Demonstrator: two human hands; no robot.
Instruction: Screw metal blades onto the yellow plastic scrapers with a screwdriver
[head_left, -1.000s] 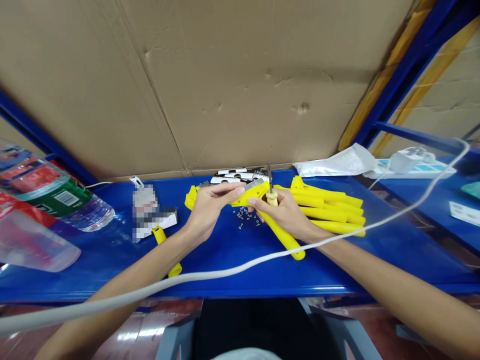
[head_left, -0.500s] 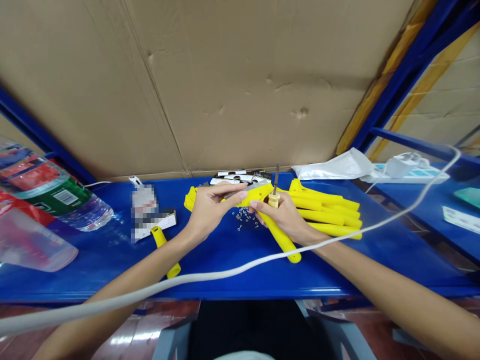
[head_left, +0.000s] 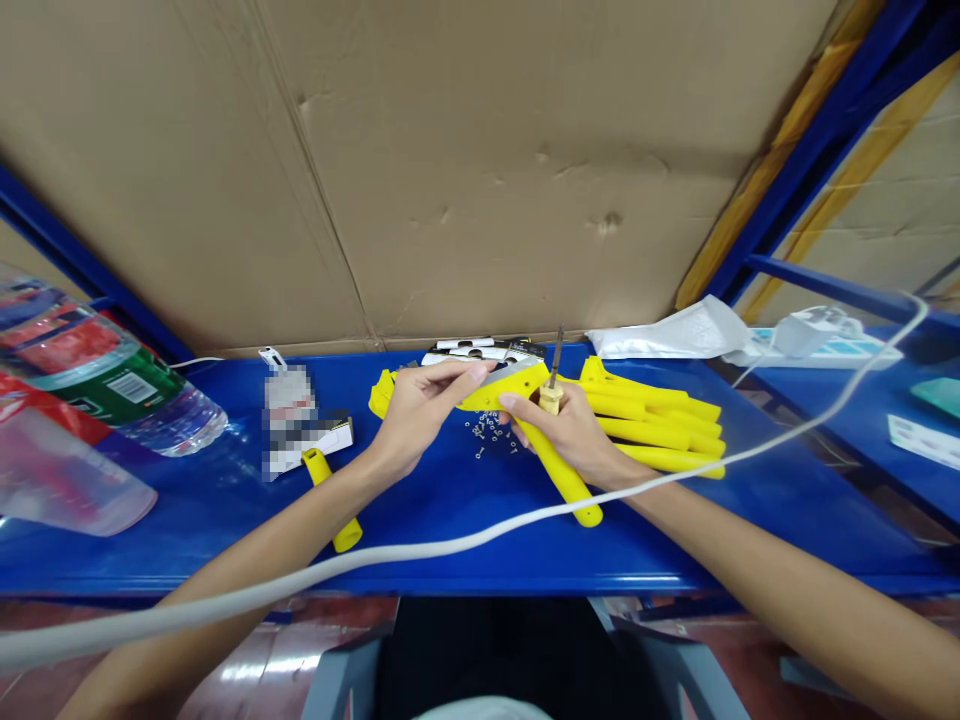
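Note:
A yellow plastic scraper [head_left: 559, 462], its long handle slanting toward me, is held above the table between both hands. A grey metal blade [head_left: 501, 371] lies along its head. My left hand [head_left: 416, 405] is closed, thumb and fingers pinching the blade at the head's left end. My right hand [head_left: 566, 425] wraps the scraper where head meets handle. It also grips a screwdriver [head_left: 551, 398] with a pale yellow handle, its shaft pointing up. Beneath the hands lie several small loose screws [head_left: 487, 435]. Some right-hand fingers are hidden behind the scraper.
Several yellow handles [head_left: 660, 432] lie stacked on the right; another yellow piece [head_left: 345, 535] is near my left forearm. White-and-black packets [head_left: 480, 350] are at the back. A bottle [head_left: 142, 385] and plastic jug [head_left: 82, 480] stand left. A white cable [head_left: 465, 545] crosses in front.
My left thumb and fingers have shifted slightly up along the blade, and more of the yellow head shows. The right hand's hold is much the same.

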